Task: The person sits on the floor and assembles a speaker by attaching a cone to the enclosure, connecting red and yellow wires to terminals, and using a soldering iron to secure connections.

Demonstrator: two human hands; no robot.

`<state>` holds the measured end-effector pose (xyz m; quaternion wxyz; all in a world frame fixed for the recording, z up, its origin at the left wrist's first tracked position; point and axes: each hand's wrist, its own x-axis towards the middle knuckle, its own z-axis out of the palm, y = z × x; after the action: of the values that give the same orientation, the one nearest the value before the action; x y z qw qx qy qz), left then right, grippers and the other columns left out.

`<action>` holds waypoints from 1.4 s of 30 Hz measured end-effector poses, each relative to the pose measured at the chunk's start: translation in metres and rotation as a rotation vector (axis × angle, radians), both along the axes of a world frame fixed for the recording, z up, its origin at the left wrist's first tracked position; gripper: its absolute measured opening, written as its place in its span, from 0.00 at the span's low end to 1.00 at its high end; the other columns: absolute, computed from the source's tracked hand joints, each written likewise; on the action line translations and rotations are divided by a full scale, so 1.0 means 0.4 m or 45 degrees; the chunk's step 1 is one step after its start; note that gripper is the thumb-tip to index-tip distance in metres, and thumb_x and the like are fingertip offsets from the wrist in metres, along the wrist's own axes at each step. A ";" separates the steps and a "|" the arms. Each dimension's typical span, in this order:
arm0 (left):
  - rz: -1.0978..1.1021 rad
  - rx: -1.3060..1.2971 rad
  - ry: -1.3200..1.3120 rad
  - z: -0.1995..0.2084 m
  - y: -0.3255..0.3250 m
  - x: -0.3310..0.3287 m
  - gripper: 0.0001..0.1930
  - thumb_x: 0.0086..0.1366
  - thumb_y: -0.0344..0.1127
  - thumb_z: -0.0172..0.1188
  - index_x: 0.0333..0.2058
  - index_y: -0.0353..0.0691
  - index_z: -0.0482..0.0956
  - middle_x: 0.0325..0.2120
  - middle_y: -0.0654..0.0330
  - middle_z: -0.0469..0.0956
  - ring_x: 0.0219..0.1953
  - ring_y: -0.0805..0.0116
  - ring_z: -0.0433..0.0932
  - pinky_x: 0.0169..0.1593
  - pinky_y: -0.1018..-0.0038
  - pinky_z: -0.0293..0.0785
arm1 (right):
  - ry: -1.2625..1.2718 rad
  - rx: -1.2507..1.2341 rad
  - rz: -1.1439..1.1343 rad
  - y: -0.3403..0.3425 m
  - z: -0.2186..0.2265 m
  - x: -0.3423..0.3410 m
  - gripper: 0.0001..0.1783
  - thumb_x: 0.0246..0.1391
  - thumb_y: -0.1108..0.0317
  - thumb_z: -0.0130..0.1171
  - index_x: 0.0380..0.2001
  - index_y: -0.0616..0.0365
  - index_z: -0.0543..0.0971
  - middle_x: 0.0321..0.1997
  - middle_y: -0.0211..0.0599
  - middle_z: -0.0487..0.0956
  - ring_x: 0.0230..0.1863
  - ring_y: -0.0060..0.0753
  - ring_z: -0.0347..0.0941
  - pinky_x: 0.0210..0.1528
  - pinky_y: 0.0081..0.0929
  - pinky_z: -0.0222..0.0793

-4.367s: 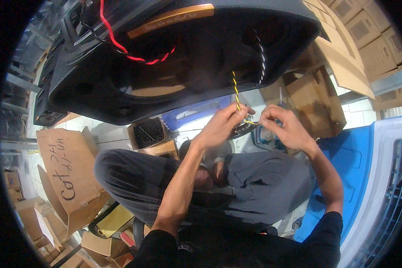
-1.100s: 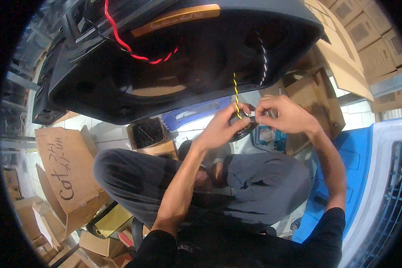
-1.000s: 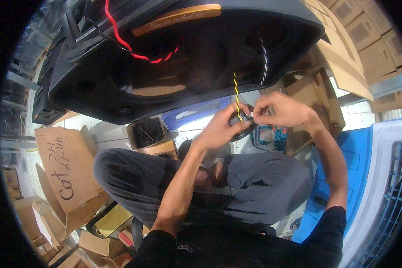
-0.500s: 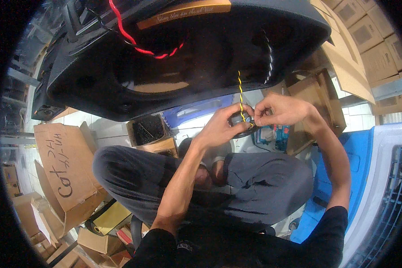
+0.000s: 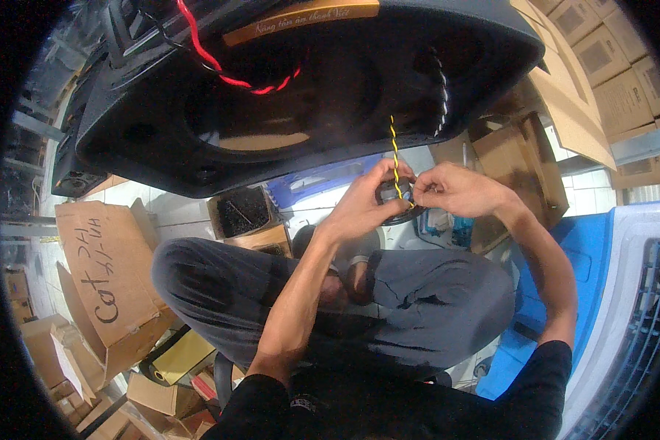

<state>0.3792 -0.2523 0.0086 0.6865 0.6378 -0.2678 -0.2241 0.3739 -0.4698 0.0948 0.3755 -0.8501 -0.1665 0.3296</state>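
My left hand point(image 5: 359, 204) is closed around a small round black speaker driver point(image 5: 387, 192), held with its back toward me. A twisted yellow-and-black wire point(image 5: 395, 150) hangs from the big black speaker cabinet point(image 5: 491, 55) and runs down over the driver. At the driver's right edge, my right hand point(image 5: 462, 191) is closed in a pinch on the wire's end, beside what looks like the terminal. The fingertips partly cover that spot. The cabinet lies across the top with round openings. A red-and-black wire point(image 5: 235, 82) and a white-and-black wire point(image 5: 444, 99) come out of it.
Below the cabinet's left part stands a small box of dark screws point(image 5: 243, 213). A blue plastic stool point(image 5: 323, 180) sits behind my left hand. Cardboard boxes point(image 5: 110, 264) crowd the left, with another open box point(image 5: 521, 176) at right. A blue-and-white plastic bin point(image 5: 594, 293) borders my right arm.
My right hand has shifted slightly at the driver's edge, its fingers curling in closer. The driver has turned a little in my left hand. The cabinet looks the same.
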 end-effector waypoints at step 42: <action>-0.032 0.316 -0.090 0.024 0.002 0.009 0.32 0.64 0.35 0.64 0.62 0.35 0.59 0.57 0.47 0.76 0.53 0.52 0.79 0.54 0.63 0.74 | -0.319 0.162 -0.429 0.036 -0.039 -0.095 0.08 0.58 0.69 0.63 0.32 0.65 0.83 0.30 0.36 0.82 0.35 0.30 0.75 0.42 0.33 0.70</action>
<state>0.3829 -0.2514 0.0183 0.5896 0.7220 -0.2699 -0.2415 0.3361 -0.4552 0.0794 0.4544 -0.8748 -0.0877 0.1430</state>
